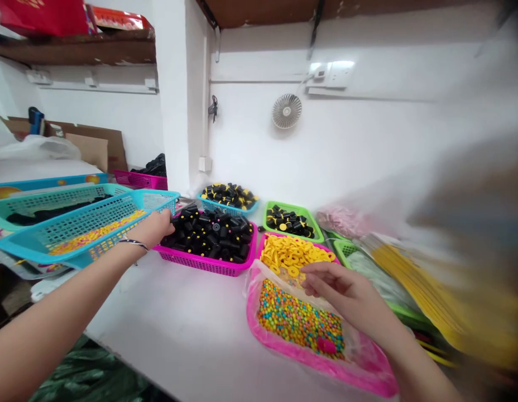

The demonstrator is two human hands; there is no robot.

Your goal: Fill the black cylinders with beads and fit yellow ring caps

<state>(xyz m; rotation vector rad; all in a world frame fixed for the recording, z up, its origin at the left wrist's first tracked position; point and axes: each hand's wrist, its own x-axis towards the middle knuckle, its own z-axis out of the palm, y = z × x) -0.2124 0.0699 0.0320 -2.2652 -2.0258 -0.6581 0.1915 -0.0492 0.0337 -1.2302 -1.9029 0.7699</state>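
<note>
My left hand (160, 224) is at the left rim of a magenta basket (200, 264), beside a heap of black cylindrical plastic pieces (212, 231), some with small yellow or pink dots. Its fingers look curled, and whatever they may hold is hidden. My right hand (340, 285) hovers by the near edge of a pile of yellow plastic rings (290, 252), fingers bent and loosely apart, with nothing clearly between them. Below it, small multicoloured balls (298, 315) fill a pink tray (279, 343) lined with clear plastic, and a pink scoop-like piece (326, 345) lies among them.
Black-and-yellow pieces fill a blue basket (229, 196) and a green basket (289, 219) at the back. On the left, a light-blue basket (66, 252) holds small yellow and pink bits. Yellow-edged bags (413, 285) lie at right. A small fan (287, 111) is on the wall.
</note>
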